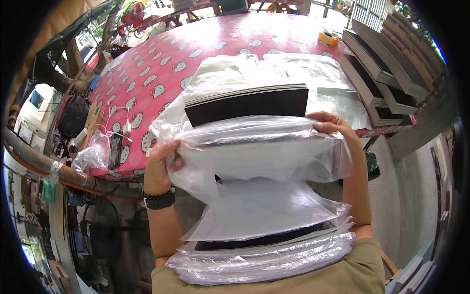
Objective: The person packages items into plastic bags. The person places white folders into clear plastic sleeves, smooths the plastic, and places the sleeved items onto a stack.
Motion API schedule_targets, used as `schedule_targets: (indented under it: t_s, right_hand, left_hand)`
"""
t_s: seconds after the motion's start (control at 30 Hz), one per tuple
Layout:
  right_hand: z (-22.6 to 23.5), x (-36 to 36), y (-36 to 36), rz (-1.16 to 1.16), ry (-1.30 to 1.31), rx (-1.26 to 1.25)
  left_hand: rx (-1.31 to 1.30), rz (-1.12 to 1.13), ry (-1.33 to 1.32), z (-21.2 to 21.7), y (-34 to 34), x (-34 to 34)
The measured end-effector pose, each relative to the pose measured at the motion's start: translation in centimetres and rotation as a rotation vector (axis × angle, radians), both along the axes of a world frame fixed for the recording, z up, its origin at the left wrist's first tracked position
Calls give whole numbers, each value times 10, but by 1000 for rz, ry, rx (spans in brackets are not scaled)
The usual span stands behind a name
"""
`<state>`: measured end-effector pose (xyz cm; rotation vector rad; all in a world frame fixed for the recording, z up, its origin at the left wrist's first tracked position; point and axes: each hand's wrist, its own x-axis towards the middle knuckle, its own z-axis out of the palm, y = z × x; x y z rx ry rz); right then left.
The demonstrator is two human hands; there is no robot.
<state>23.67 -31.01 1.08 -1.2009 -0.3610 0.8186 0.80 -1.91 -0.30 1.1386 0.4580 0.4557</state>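
Note:
My left hand (164, 159) pinches one side of a clear plastic bag (259, 161), fingers closed on the film. At the opposite side, my right hand (330, 123) grips the bag near its upper corner. Behind the bag's upper edge rises a stack of black boards (247, 105) with pale edges; plastic hides its lower part, and I cannot tell whether it is inside the bag. Against my body lies a thick pile of clear plastic bags (264, 264), with a black strip showing between layers. More crumpled clear plastic (225, 71) spreads across the table beyond the boards.
The table has a pink patterned cover (161, 73). Stacked black boards (377, 73) stand at its right side, near a yellow tape roll (328, 38). A power strip (115, 149), white cables and a plastic bag (93, 157) lie left. A metal pipe (98, 183) runs alongside.

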Motion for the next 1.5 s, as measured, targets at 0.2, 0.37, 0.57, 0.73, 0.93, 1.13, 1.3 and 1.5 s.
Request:
schedule_targets:
  t_s: [0.2,0.37,0.57,0.73,0.93,1.13,1.3,1.5]
  right_hand:
    - [-89,6,-23,-20,173,84]
    - [-136,-15,-33,-17,256,91]
    - [-123,-24,-22,-167,90,99]
    - [-202,-13,-26,-139,-46,-193]
    - [-362,3,-12,-359,-923,-474]
    - [-337,10,12,-225,-864,-954]
    - [-230,17,-18,-226,-916,-825]
    - [-26,-34,-18,692,-403,570]
  left_hand:
    - [-77,-316,230,-78,17,-11]
    - [-229,-338,32,-165,25,-28]
    - [-17,-268,385,-187,8,-25]
    - [192,-81,258,-242,-15,-31]
    - [515,-394,536,-284,13,-36]
    - [1073,-422,463,-347,38,-14]
    - [1246,458,701,-286,84,-37]
    - [779,757,261,-87,63,-67]
